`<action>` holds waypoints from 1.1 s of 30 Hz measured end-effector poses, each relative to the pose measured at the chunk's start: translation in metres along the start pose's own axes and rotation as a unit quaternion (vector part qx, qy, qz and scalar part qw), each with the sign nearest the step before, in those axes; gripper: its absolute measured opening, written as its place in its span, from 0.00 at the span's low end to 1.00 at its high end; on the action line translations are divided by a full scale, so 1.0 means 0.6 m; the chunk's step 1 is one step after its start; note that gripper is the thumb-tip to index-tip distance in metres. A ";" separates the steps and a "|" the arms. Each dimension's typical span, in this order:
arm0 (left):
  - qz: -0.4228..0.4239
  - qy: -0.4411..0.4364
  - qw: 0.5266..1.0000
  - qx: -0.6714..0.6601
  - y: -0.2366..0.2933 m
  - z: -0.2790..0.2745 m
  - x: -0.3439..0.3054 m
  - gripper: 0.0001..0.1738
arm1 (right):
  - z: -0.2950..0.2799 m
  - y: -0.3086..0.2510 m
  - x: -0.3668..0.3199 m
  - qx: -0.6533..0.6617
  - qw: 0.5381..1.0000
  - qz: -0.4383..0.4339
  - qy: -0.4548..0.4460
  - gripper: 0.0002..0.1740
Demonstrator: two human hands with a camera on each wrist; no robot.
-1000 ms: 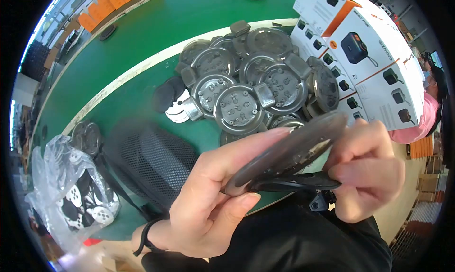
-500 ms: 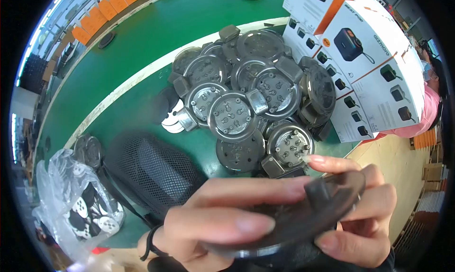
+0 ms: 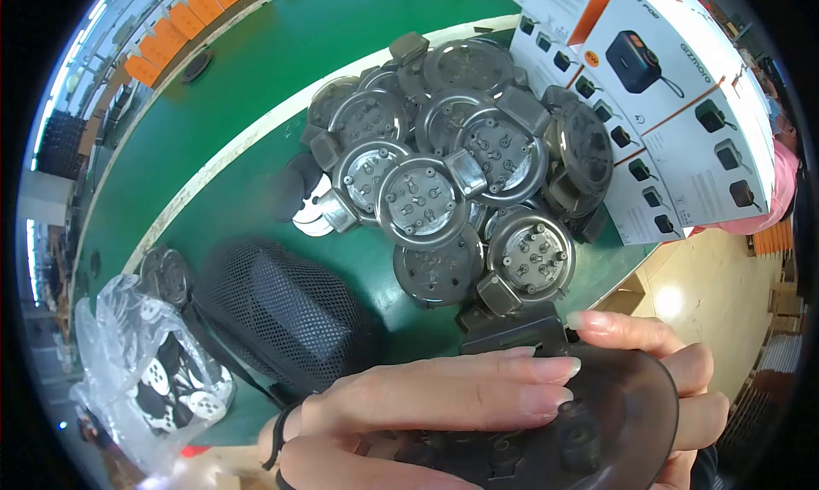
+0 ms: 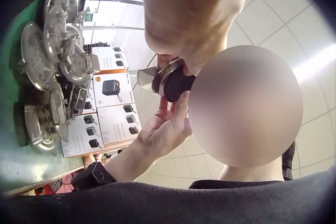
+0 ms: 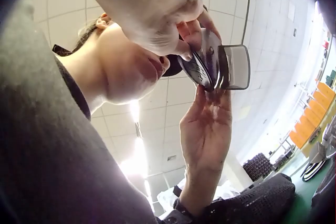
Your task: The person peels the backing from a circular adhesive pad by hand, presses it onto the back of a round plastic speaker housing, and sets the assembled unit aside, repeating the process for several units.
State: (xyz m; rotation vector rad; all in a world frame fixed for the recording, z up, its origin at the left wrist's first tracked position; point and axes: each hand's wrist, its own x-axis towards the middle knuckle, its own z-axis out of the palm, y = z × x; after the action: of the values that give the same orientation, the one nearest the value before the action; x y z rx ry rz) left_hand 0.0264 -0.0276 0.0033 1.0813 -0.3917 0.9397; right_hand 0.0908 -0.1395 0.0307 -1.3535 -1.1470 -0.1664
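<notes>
Low in the head view both hands hold a dark round disc (image 3: 623,422) with raised studs on its face, close to my body. My left hand (image 3: 478,388) lays long fingers across the disc's top, thumb beneath at the near edge. My right hand (image 3: 682,379) curls its fingers round the disc's right rim from behind. In the left wrist view the right hand (image 4: 165,129) reaches up to the disc (image 4: 167,77). The right wrist view shows the left hand (image 5: 207,124) under the disc (image 5: 212,64).
A heap of several similar metal discs (image 3: 461,157) lies on the green table (image 3: 256,89). White product boxes (image 3: 674,89) stand at the right. A black mesh pouch (image 3: 281,307) and a clear bag of small parts (image 3: 145,379) lie at the left.
The disc has come down from an edge-on tilt at mid-frame to lie nearly flat at the bottom. Both hands moved down with it, and the left fingers now stretch across its top.
</notes>
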 end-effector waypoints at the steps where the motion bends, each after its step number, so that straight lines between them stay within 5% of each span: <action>1: -0.015 0.020 1.000 0.017 0.003 0.005 0.001 0.21 | -0.002 0.017 0.015 -0.007 0.997 -0.071 -0.023 0.11; 5: -0.083 0.091 0.992 0.040 0.028 0.031 0.011 0.21 | -0.009 0.022 0.025 -0.014 0.993 -0.099 -0.061 0.13; 9: -0.015 -0.050 0.998 -0.030 0.001 -0.020 0.004 0.22 | -0.008 0.003 0.024 -0.026 0.996 -0.040 -0.069 0.15; 12: -0.132 -0.040 0.990 -0.009 0.045 -0.014 0.006 0.14 | -0.008 -0.008 0.036 -0.035 0.996 -0.004 -0.080 0.16; 13: -0.197 -0.011 0.980 0.016 0.061 -0.007 0.006 0.13 | -0.010 -0.004 0.038 -0.034 0.996 -0.016 -0.084 0.16; 17: -0.203 0.000 0.978 0.049 0.062 -0.013 -0.004 0.13 | -0.021 0.043 0.022 -0.017 0.979 -0.176 -0.105 0.17; 20: -0.247 0.075 0.960 0.111 0.072 -0.007 -0.011 0.13 | -0.022 0.009 0.018 -0.039 0.991 -0.049 -0.118 0.12; 22: -0.192 0.079 0.975 0.073 0.055 -0.004 0.004 0.08 | -0.014 -0.005 0.019 -0.052 0.992 0.049 -0.107 0.11; 28: -0.126 -0.066 0.981 0.135 0.034 -0.052 0.014 0.12 | -0.017 0.003 0.028 -0.093 0.987 0.029 -0.129 0.12; 33: -0.119 -0.023 0.983 0.141 0.022 -0.058 -0.009 0.20 | -0.021 0.021 0.038 -0.131 0.979 -0.064 -0.143 0.12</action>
State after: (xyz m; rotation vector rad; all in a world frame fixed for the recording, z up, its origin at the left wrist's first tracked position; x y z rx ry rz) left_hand 0.0073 0.0028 -0.0085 1.3771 -0.1640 0.7710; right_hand 0.1177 -0.1348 0.0408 -1.5719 -1.4969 -0.2273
